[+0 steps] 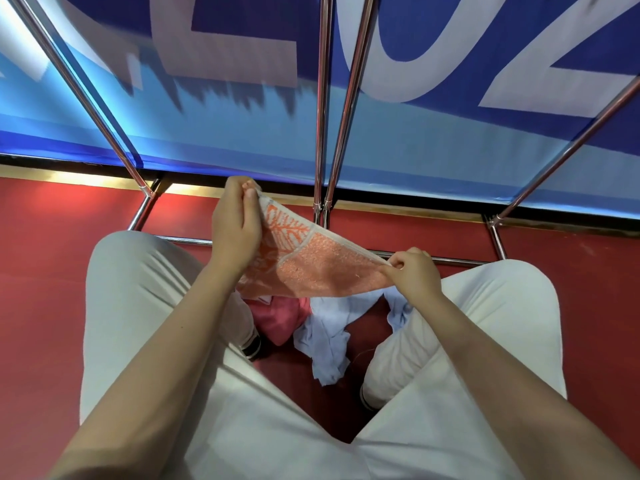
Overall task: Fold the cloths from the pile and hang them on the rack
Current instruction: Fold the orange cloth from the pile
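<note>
Both hands, left hand (235, 230) and right hand (414, 273), pinch orange towel (311, 268); its lower edge hides the pile (322, 334).

1. A towel (304, 261) stretches between the left hand (235, 226) and right hand (414, 273), above the cloth pile (325, 334).
2. The pile lies on the floor (45, 271) between the knees.
3. The rack (323, 133) stands beyond, before a banner (242, 126).
</note>
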### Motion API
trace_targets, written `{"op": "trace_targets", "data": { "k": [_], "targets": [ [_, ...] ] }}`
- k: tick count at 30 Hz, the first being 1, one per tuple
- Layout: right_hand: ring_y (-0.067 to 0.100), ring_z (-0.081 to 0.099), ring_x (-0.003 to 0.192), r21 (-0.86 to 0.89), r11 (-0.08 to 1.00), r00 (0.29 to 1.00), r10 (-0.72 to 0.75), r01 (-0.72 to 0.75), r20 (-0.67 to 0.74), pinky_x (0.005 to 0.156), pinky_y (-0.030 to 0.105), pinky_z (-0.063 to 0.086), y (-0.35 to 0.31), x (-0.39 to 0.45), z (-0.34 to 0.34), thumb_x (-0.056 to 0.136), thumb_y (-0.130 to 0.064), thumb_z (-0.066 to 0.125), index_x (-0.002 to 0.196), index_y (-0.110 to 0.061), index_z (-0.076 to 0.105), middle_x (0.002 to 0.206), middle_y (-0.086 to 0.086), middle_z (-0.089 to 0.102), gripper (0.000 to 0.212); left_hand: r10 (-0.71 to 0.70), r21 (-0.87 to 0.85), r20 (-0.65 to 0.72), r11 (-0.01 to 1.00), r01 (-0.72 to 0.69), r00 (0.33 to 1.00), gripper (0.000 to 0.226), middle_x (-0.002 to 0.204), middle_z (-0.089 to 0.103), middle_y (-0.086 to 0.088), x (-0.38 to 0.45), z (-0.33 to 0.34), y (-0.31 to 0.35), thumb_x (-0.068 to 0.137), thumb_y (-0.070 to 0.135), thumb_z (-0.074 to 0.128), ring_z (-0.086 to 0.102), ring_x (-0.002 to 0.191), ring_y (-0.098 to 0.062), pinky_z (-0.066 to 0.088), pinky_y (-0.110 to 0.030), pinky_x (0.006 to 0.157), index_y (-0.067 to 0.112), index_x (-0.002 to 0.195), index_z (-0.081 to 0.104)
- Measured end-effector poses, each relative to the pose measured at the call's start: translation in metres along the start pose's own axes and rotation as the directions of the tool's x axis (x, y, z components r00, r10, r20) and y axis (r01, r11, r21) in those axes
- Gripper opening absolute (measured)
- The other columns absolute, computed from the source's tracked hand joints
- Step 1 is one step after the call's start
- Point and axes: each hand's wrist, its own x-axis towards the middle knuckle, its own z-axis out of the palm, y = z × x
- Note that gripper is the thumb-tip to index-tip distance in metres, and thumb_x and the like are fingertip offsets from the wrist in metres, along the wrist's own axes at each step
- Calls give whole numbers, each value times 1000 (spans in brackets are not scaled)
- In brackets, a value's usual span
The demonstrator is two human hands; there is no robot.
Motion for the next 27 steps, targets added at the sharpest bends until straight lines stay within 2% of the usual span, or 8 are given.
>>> {"op": "trace_targets", "data": {
  "k": [4, 6, 9, 11, 14, 18, 22, 27],
  "targets": [
    [22, 50, 75, -1, 1000, 996, 25, -25, 83, 62, 32, 34, 4, 1, 3, 90, -20, 61, 78, -22, 47, 72, -4, 51, 19, -169, -130, -123, 980, 153, 978, 15, 87, 54, 5, 8, -1, -7, 99, 15, 37, 49, 77, -5, 39, -19, 73, 10, 97, 51],
    [24, 53, 68, 181, 981, 994, 52, -68, 95, 61, 36, 38, 1, 2, 2, 90, -15, 59, 77, -23, 46, 68, -3, 54, 21, -253, -189, -150, 956, 224, 956, 13, 86, 53, 8, 11, -2, -10, 99, 14, 39, 49, 78, 0, 38, -14, 73, 12, 96, 51],
    [24, 58, 71, 425, 897, 993, 107, -119, 51, 69, 37, 45, -5, 5, -5, 90, -10, 58, 76, -22, 55, 71, 1, 59, 18, -432, -289, -147, 879, 379, 890, 16, 85, 53, 4, 15, -1, -25, 97, 17, 39, 50, 82, -12, 40, -22, 75, 17, 90, 53],
    [21, 56, 72, 543, 832, 990, 141, -118, -1, 70, 37, 45, -6, 8, -10, 89, -10, 60, 75, -11, 60, 73, 4, 59, 14, -552, -344, -131, 804, 484, 824, 19, 78, 49, 0, 16, 0, -36, 95, 22, 38, 47, 77, -18, 39, -33, 73, 24, 80, 50],
    [17, 51, 78, 744, 663, 985, 167, -82, -40, 73, 33, 41, -7, 8, -20, 92, -19, 59, 85, 5, 61, 81, 9, 56, 25, -677, -407, -118, 700, 586, 726, 26, 71, 43, 3, 16, 2, -44, 96, 16, 36, 40, 66, -11, 33, -30, 71, 23, 72, 44],
    [16, 54, 81, 888, 456, 972, 230, -63, -49, 71, 31, 43, -17, 6, -33, 97, -21, 54, 85, -16, 68, 82, 3, 62, 20, -682, -310, -144, 719, 621, 717, 25, 80, 44, -5, 13, 4, -43, 91, 16, 36, 38, 71, -14, 34, -34, 70, 19, 68, 43],
    [10, 45, 70, 847, 531, 950, 257, 14, -177, 62, 24, 36, -25, 2, -36, 96, -24, 53, 75, -20, 61, 72, -1, 50, 23, -677, -264, -159, 730, 630, 718, 29, 110, 53, -25, 10, 4, -47, 88, 30, 38, 52, 88, -28, 47, -48, 91, 11, 89, 60],
    [11, 43, 70, 868, 490, 924, 291, 80, -249, 62, 24, 37, -29, 3, -41, 95, -20, 53, 81, -12, 60, 73, 2, 48, 18, -629, -200, -153, 775, 599, 762, 19, 111, 58, -23, 5, 7, -44, 82, 44, 38, 55, 90, -26, 47, -49, 88, 36, 76, 54]
  ]
}}
